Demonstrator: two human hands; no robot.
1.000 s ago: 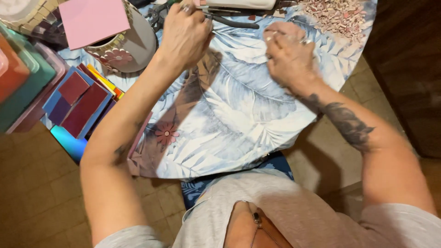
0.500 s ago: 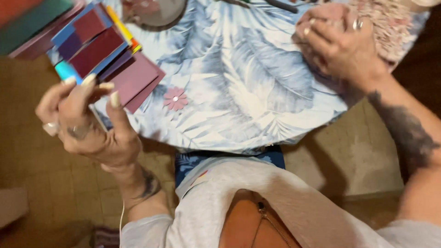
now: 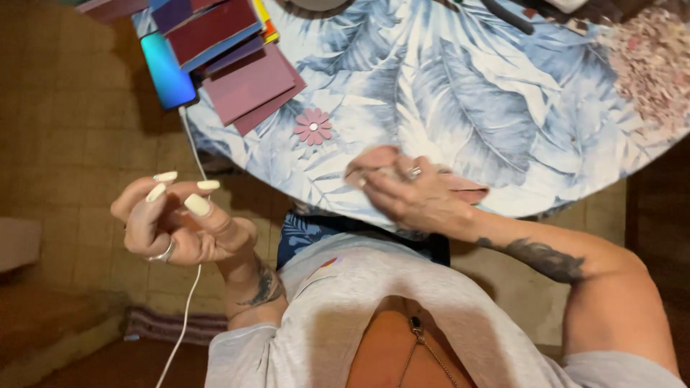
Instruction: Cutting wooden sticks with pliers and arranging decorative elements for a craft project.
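Left hand (image 3: 180, 223) raised off the table's near edge over the tan tiled floor (image 3: 65, 144), fingers loosely curled around nothing, much as half a second ago. Right hand (image 3: 413, 194) now down at the near rim of the round table with blue leaf-print cloth (image 3: 460, 86), no longer at the far side, fingertips pressed on the cloth; anything pinched beneath impossible to tell. Small pink paper flower (image 3: 313, 126) just left of it, apart. Stacked maroon and purple card sheets (image 3: 241, 65) beyond.
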